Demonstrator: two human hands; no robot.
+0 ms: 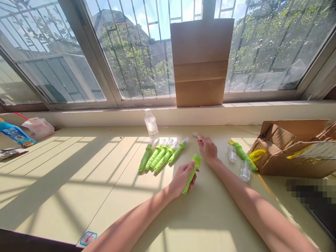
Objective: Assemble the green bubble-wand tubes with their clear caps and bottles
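Note:
My left hand is wrapped round the handle of a green brush, its yellow-green bristles pointing up and away from me. Farther out, my right hand has its fingers closed at a small clear plastic cap, partly hidden by the fingertips. Left of my hands, several green brushes with clear caps over their heads lie side by side on the table. One capped brush rests slightly apart from that row, nearest my hands.
A clear bottle stands behind the row. Two clear cups and an uncapped green brush lie beside an open cardboard box on the right. A blue packet and a pinkish bag are far left. Cardboard leans against the window.

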